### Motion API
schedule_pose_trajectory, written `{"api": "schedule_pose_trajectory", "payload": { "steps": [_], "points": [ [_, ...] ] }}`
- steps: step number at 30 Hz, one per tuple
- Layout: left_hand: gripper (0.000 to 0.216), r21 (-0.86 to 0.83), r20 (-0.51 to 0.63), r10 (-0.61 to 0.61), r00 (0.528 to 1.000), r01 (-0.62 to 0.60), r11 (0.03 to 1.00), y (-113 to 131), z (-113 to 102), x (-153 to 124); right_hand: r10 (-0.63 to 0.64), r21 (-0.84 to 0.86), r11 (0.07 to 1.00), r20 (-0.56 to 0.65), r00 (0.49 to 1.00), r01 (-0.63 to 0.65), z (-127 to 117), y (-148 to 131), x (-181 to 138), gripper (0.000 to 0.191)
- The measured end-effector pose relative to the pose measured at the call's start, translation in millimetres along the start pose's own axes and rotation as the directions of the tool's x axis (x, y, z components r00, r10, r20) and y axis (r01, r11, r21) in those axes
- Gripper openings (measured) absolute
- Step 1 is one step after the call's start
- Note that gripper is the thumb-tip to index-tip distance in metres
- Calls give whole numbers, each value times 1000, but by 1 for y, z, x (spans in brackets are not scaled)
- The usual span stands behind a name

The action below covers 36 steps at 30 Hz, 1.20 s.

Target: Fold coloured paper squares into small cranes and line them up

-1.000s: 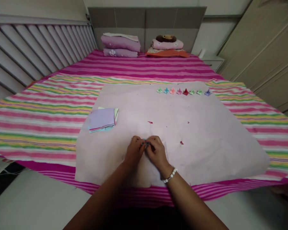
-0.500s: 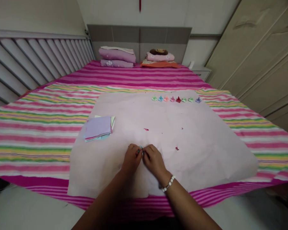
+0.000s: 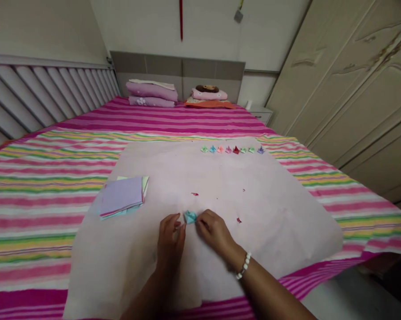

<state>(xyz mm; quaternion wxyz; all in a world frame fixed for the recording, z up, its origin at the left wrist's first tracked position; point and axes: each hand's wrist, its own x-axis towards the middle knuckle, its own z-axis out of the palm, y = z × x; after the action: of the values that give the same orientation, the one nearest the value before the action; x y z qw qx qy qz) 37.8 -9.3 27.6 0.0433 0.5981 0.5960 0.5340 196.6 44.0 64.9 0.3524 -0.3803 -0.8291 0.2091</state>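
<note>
A small folded light-blue paper piece (image 3: pixel 190 217) is between my two hands, over the large pale sheet (image 3: pixel 173 173). My right hand (image 3: pixel 215 231), with a white beaded bracelet (image 3: pixel 244 266) at the wrist, pinches the right corner of the piece. To its left, my left hand (image 3: pixel 170 233) has its thumb and fingers apart, close to the left edge of the paper and holding nothing. Whether the piece rests on the sheet or hangs just above it, I cannot tell.
Left of my hands lies a stack of coloured paper squares (image 3: pixel 123 194). Several small folded paper pieces (image 3: pixel 236 150) stand in a row at the far right of the sheet. Red scraps (image 3: pixel 195 194) lie scattered. A striped bed cover (image 3: pixel 37 213) surrounds the sheet.
My left hand has let go of the blue paper and moved left. The piece, mostly hidden between my fingers before, now shows. The camera view has shifted.
</note>
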Motion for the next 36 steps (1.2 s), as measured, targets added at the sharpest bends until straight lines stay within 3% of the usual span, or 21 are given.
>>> {"api": "schedule_pose_trajectory", "payload": {
  "steps": [4, 8, 13, 17, 20, 26, 36],
  "points": [
    [28, 65, -38, 126, 991, -124, 990, -1, -3, -11, 160, 122, 982, -137, 978, -144, -21, 16, 45, 17],
    [30, 102, -28, 173, 985, -170, 980, -4, 0, -20, 240, 86, 970, -220, 946, -226, -33, 49, 114, 13],
    [30, 111, -61, 222, 973, -215, 970, -11, 3, -21, 359, 3, 928, -271, 893, -372, -31, 89, 194, 14],
    [33, 77, -84, 270, 959, -264, 962, -19, 6, -23, 443, -65, 879, -261, 858, -473, -21, 107, 237, 20],
    [32, 34, -139, 196, 971, -193, 981, -20, 12, -28, 490, -104, 843, -254, 834, -527, -11, 116, 259, 30],
    [29, 1, -198, 78, 977, -80, 997, -13, 20, -35, 546, -160, 789, -263, 796, -594, 9, 131, 285, 30],
    [27, 9, -111, 62, 992, -61, 998, -21, 20, -40, 544, -161, 787, -274, 793, -595, 30, 137, 295, 31]
  ]
}}
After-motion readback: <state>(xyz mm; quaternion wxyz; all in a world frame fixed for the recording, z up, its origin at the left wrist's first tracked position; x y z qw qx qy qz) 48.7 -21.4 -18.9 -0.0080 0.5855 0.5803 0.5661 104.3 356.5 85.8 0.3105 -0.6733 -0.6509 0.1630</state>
